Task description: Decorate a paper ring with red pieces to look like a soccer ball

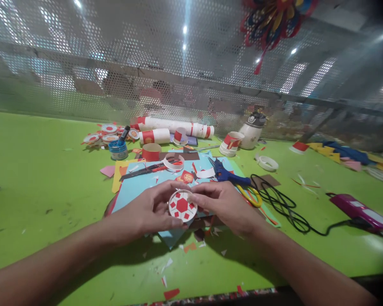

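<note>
A small round white paper disc point(181, 205) with a raised rim faces me, held above the blue paper sheets point(137, 187). Its face carries a red hexagon in the middle with several small red pieces around it. Around the left side and bottom of the disc curl the fingers of my left hand point(153, 209), closed on it. My right hand point(225, 205) is closed at the upper right, its thumb pressed onto the disc's edge; the fingers behind are partly hidden. Just beyond my right hand lies a blue glue gun point(226, 173).
Yellow-handled scissors point(250, 195) and a black cord point(285, 204) lie to the right, near a purple power strip point(359, 212). Behind stand a blue jar point(118, 149), cardboard rings point(151, 152), paper tubes point(175, 125) and a white jug point(252, 131). Paper scraps dot the green table point(51, 191).
</note>
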The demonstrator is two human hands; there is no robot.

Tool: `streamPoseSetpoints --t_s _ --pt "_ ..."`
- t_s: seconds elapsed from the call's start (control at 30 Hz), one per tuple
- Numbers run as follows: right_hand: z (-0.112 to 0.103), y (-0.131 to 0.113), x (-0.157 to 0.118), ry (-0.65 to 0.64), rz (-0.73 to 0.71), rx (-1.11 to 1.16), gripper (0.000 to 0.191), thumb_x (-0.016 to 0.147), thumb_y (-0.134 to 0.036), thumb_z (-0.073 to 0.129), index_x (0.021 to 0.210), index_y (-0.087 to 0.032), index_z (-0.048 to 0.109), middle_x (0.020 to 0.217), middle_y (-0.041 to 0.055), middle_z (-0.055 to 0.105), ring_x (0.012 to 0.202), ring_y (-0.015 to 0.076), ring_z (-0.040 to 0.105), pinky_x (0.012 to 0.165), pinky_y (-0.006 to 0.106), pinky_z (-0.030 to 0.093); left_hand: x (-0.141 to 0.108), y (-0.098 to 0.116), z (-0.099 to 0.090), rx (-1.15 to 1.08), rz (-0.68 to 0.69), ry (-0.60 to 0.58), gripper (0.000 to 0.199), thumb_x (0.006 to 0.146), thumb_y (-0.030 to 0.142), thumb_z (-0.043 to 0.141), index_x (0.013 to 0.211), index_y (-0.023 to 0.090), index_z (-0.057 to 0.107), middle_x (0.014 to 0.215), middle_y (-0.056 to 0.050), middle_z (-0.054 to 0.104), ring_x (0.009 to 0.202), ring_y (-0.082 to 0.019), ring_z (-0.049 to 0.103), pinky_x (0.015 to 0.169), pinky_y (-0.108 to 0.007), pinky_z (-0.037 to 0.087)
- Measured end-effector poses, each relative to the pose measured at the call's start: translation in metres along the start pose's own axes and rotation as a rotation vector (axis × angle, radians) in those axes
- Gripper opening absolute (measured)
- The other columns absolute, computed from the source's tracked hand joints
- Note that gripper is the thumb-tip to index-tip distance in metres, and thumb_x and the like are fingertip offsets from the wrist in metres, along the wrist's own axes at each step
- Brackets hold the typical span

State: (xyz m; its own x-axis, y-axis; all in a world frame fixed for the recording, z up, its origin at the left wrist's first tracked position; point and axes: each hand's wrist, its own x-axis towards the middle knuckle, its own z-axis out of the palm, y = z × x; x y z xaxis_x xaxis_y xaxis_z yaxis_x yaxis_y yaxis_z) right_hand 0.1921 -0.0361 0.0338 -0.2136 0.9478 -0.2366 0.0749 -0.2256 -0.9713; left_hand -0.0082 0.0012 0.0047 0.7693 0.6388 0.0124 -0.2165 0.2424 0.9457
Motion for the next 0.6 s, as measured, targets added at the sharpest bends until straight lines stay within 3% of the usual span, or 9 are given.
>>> streamPoseSetpoints --t_s 0.13,0.23,0.3,0.47,0.6 --pt "0.003 0.001 0.000 0.029 -0.040 -0.110 0.033 0.079 -0.040 0.072 0.102 -0.017 0.076 0.071 0.0009 0.068 0.056 0.0113 0.062 0.053 0.026 0.056 0.002 -0.002 0.000 0.183 -0.023 0.020 0.055 0.071 0.019 0.079 0.122 0.022 0.059 0.112 -0.006 0.066 0.103 -0.022 0.062 0.090 -0.036 0.049" --pt "0.000 0.000 0.000 0.097 -0.194 -0.383 0.034 0.084 -0.044 0.064 0.100 -0.017 0.077 0.066 0.0004 0.067 0.054 0.0111 0.059 0.051 0.025 0.054 0.003 -0.001 0.000 0.208 -0.029 0.021 0.062 0.070 0.022 0.080 0.128 0.022 0.056 0.109 -0.006 0.067 0.104 -0.026 0.063 0.092 -0.041 0.048" --pt "-0.011 -0.005 0.001 0.187 -0.295 -0.509 0.037 0.085 -0.048 0.061 0.097 -0.017 0.077 0.072 0.0019 0.068 0.061 0.0131 0.061 0.059 0.027 0.055 0.004 0.003 0.001 0.193 -0.026 0.060 0.063 0.069 0.020 0.080 0.127 0.022 0.056 0.108 -0.006 0.068 0.102 -0.024 0.063 0.090 -0.038 0.049" --pt "-0.073 -0.022 0.014 0.506 -0.386 -0.788 0.036 0.091 -0.039 0.051 0.108 -0.016 0.072 0.099 0.0096 0.071 0.088 0.0220 0.064 0.083 0.039 0.050 0.005 0.011 0.004 0.225 -0.059 0.184 0.062 0.067 0.021 0.081 0.123 0.021 0.054 0.102 -0.004 0.068 0.088 -0.020 0.065 0.079 -0.032 0.052" --pt "-0.120 -0.014 0.032 0.502 -0.301 -1.095 0.030 0.073 -0.013 0.060 0.100 -0.012 0.074 0.112 0.0163 0.069 0.112 0.0326 0.056 0.100 0.045 0.039 0.006 0.011 0.004 0.228 0.012 0.262 0.060 0.064 0.021 0.082 0.116 0.019 0.052 0.096 -0.002 0.065 0.087 -0.019 0.063 0.079 -0.033 0.052"
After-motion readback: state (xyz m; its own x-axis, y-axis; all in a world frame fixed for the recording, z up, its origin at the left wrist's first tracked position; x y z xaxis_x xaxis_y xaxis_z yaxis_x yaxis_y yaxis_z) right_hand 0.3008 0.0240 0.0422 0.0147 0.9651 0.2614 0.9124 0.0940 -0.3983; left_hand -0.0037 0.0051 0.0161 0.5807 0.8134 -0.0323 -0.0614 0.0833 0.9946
